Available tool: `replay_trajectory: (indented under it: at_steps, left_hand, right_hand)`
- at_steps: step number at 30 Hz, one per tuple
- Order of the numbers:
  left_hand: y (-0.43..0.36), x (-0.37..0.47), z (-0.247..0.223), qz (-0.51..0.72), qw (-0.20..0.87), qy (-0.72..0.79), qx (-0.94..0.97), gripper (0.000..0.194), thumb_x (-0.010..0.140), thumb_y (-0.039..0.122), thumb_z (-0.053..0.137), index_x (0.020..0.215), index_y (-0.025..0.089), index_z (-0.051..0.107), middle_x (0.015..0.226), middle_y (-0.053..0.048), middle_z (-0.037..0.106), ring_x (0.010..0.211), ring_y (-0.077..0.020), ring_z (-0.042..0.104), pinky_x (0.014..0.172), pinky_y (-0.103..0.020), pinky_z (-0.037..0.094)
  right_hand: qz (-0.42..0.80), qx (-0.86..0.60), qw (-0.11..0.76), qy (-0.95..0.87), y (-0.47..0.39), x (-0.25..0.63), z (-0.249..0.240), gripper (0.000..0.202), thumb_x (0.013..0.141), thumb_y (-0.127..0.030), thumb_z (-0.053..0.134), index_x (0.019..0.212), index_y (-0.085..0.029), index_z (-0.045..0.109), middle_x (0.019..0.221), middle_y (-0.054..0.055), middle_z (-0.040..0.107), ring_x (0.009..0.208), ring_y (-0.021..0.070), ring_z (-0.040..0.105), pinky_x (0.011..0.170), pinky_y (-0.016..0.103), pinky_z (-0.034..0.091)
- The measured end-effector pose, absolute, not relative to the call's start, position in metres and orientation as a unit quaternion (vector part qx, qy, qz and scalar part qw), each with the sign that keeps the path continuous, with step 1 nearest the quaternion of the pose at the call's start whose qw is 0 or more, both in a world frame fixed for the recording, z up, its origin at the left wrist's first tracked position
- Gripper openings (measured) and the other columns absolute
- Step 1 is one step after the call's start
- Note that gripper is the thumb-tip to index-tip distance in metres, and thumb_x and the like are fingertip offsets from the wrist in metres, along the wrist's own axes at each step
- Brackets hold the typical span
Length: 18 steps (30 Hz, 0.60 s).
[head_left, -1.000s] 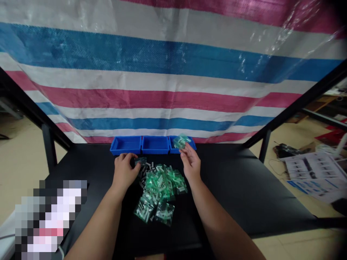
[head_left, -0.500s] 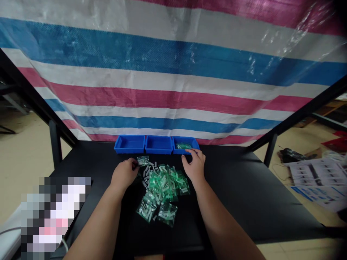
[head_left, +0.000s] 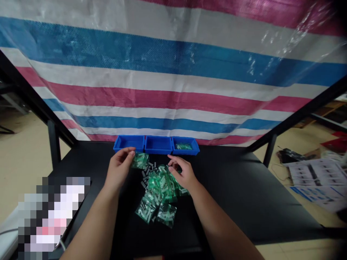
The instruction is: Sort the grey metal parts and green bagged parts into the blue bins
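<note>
The left hand [head_left: 119,168] has its fingers clamped on one edge of a green bag [head_left: 141,161], lying right of the fingertips; a firm edge pinch seems best. The right hand [head_left: 185,174], fingers apart at the bag pile [head_left: 162,186], should disturb little.

The light is rather dim. The striped sheet [head_left: 173,57] has glare at two o'clock, beside a darkened corner. At four o'clock the table [head_left: 252,191] has a soft grey sheen. Small glints mark the green packets [head_left: 162,186] at six o'clock; coarse pixels blur eight.
</note>
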State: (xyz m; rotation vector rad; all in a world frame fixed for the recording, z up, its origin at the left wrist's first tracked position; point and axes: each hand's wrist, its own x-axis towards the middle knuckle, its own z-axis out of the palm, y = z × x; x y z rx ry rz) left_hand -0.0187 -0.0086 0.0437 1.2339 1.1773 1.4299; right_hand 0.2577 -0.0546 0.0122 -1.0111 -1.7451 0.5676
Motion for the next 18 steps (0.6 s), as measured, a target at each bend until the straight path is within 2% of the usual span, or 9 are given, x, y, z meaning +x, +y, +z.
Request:
replay_trajectory:
  at_steps: [2, 4, 7, 9, 11, 14, 15, 18]
  left_hand:
    - [-0.016, 0.005, 0.039, 0.596, 0.447, 0.448, 0.495, 0.038, 0.08, 0.051, 0.079, 0.1, 0.019, 0.075, 0.083, -0.001, 0.067, 0.071, -0.0107, 0.055, 0.064, -0.021, 0.043]
    - [-0.023, 0.025, 0.033, 0.572, 0.468, 0.43, 0.519, 0.034, 0.082, 0.049, 0.078, 0.094, 0.018, 0.073, 0.077, 0.0, 0.063, 0.066, -0.0096, 0.052, 0.061, -0.02, 0.041]
    - [-0.03, 0.042, 0.026, 0.515, 0.511, 0.402, 0.558, 0.032, 0.083, 0.046, 0.077, 0.095, 0.017, 0.07, 0.074, 0.001, 0.059, 0.064, -0.0095, 0.052, 0.06, -0.021, 0.041]
    - [-0.032, 0.045, 0.024, 0.482, 0.53, 0.381, 0.585, 0.031, 0.083, 0.043, 0.078, 0.095, 0.017, 0.069, 0.074, 0.002, 0.058, 0.066, -0.0102, 0.053, 0.06, -0.021, 0.042]
    - [-0.033, 0.045, 0.024, 0.461, 0.539, 0.363, 0.604, 0.029, 0.083, 0.042, 0.078, 0.094, 0.017, 0.067, 0.074, 0.002, 0.058, 0.067, -0.0108, 0.055, 0.062, -0.022, 0.044]
    - [-0.035, 0.045, 0.027, 0.45, 0.551, 0.343, 0.614, 0.03, 0.084, 0.044, 0.077, 0.092, 0.017, 0.065, 0.076, 0.001, 0.06, 0.069, -0.0111, 0.056, 0.063, -0.022, 0.045]
    - [-0.035, 0.045, 0.028, 0.447, 0.556, 0.338, 0.614, 0.031, 0.084, 0.045, 0.076, 0.092, 0.017, 0.064, 0.076, 0.001, 0.06, 0.068, -0.0111, 0.056, 0.063, -0.023, 0.045]
    - [-0.037, 0.046, 0.03, 0.443, 0.565, 0.33, 0.613, 0.035, 0.083, 0.047, 0.077, 0.095, 0.018, 0.063, 0.075, 0.001, 0.06, 0.068, -0.0114, 0.056, 0.063, -0.023, 0.045]
  right_hand:
    - [0.324, -0.404, 0.518, -0.681, -0.055, 0.252, 0.01, 0.051, 0.101, -0.041, 0.057, 0.15, -0.028, 0.051, 0.101, 0.006, 0.072, 0.071, 0.0153, 0.063, 0.063, 0.03, 0.051]
    - [0.414, -0.409, 0.525, -0.621, -0.053, 0.248, 0.007, 0.053, 0.101, -0.047, 0.056, 0.149, -0.025, 0.051, 0.097, 0.006, 0.073, 0.065, 0.0143, 0.062, 0.054, 0.027, 0.047]
    - [0.502, -0.442, 0.492, -0.558, -0.05, 0.246, 0.006, 0.041, 0.091, -0.049, 0.069, 0.121, -0.02, 0.068, 0.081, 0.002, 0.069, 0.053, 0.0105, 0.053, 0.046, 0.024, 0.039]
    - [0.532, -0.457, 0.46, -0.545, -0.048, 0.247, 0.006, 0.033, 0.085, -0.046, 0.074, 0.102, -0.019, 0.07, 0.074, 0.0, 0.065, 0.049, 0.0087, 0.048, 0.045, 0.022, 0.037]
    - [0.524, -0.463, 0.449, -0.556, -0.047, 0.249, 0.006, 0.032, 0.085, -0.044, 0.074, 0.104, -0.019, 0.07, 0.074, -0.001, 0.063, 0.052, 0.0089, 0.049, 0.047, 0.022, 0.038]
    - [0.44, -0.465, 0.458, -0.617, -0.047, 0.252, 0.007, 0.04, 0.087, -0.038, 0.072, 0.125, -0.023, 0.069, 0.078, -0.003, 0.057, 0.061, 0.0098, 0.051, 0.056, 0.023, 0.041]
    - [0.411, -0.464, 0.455, -0.639, -0.047, 0.253, 0.008, 0.039, 0.088, -0.036, 0.071, 0.125, -0.023, 0.07, 0.079, -0.003, 0.055, 0.064, 0.0099, 0.05, 0.058, 0.023, 0.041]
    - [0.374, -0.457, 0.442, -0.675, -0.049, 0.256, 0.011, 0.021, 0.089, -0.035, 0.07, 0.103, -0.021, 0.076, 0.081, -0.001, 0.055, 0.068, 0.0111, 0.051, 0.061, 0.024, 0.041]
